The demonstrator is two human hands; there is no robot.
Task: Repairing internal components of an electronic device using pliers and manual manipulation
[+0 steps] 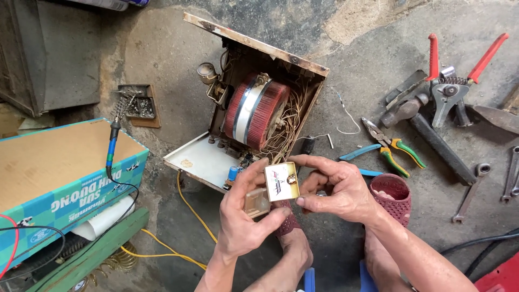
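Observation:
Both hands hold a small square panel meter (281,181) with a gold-coloured face and a clear plastic cover, low in the middle of the view. My left hand (243,213) grips its left side and clear front part. My right hand (338,189) pinches its right edge with thumb and fingers. Just behind them lies an opened metal case (201,158) holding a large red wound coil (257,111) and a tangle of thin wires (294,121).
A soldering iron (112,143) stands in its spring holder above a cardboard box (65,162) at the left. Pliers (392,145), red-handled cutters (451,81), a hammer (427,132) and wrenches (511,173) lie on the concrete at right. A yellow cable (186,211) runs across the floor.

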